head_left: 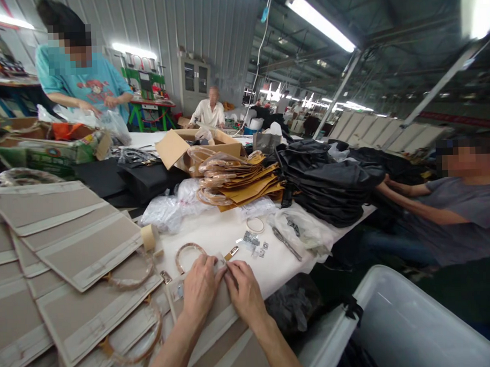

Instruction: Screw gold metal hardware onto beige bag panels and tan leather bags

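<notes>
My left hand (201, 284) and my right hand (245, 290) meet at the top edge of a grey-beige bag panel (218, 347) with pale borders. Fingers of both hands are pinched together there; what lies between them is too small to make out. Just beyond my left hand is a plastic-wrapped round handle (177, 255). A mustard strap with a metal buckle (232, 253) sticks out past my fingertips. Small metal plates (252, 239) lie further up on the white tabletop (214, 227), beside a dark pair of tweezers or pliers (286, 243) and a thin tape ring (255, 224).
Stacked bag panels (86, 237) with round handles fill the left. Mustard pieces (253, 183), black bags (329, 175) and an open carton (211, 139) stand behind. A white bin (414, 322) is at lower right. Co-workers are at left, back and right; the right one holds black material.
</notes>
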Available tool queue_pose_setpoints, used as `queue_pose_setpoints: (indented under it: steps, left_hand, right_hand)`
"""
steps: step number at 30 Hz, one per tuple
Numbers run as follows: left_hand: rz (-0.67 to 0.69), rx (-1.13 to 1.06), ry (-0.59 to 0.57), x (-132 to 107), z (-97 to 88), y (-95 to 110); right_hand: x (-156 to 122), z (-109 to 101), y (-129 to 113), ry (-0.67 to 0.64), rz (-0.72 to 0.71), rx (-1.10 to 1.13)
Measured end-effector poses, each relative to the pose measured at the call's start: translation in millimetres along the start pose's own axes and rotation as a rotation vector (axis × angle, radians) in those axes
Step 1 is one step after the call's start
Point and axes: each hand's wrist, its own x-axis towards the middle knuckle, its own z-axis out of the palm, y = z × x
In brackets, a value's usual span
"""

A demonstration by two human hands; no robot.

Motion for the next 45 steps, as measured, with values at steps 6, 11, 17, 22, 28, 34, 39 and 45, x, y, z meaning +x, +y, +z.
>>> queue_pose_setpoints:
  steps: [6,11,17,22,28,34,39,45]
  left_hand:
    - [-0.036,-0.047,-0.008,3,-0.6,0]
    - [-0.057,-0.049,0.002,3,0.5,1]
    - [-0.084,-0.04,-0.012,5,-1.0,3]
    - [-0.102,-0.019,-0.012,7,0.1,5]
    - [-0.039,-0.012,0.007,3,0.9,3]
    - [0.0,-0.034,0.019,-15,5.0,2]
    - [0.006,-0.116,0.021,-22,7.3,1]
    - [0.019,-0.195,0.05,-24,8.0,-1]
  right_hand:
    - [11,-4,2,-0.076,-0.01,0.014]
    - [10,-3,5,-0.082,-0.019,0.005]
    - [8,0,7,-0.06,-0.015,0.005]
    - [7,1,7,-0.053,-0.008,-0.01]
    - [8,2,16,-0.035,-0.008,0.083]
    - [57,-14,55,0.121,0.053,0.138]
    - [110,-31,80,-0.12,-0.042,-0.093]
    - [137,-42,86,-0.305,-0.07,-0.14]
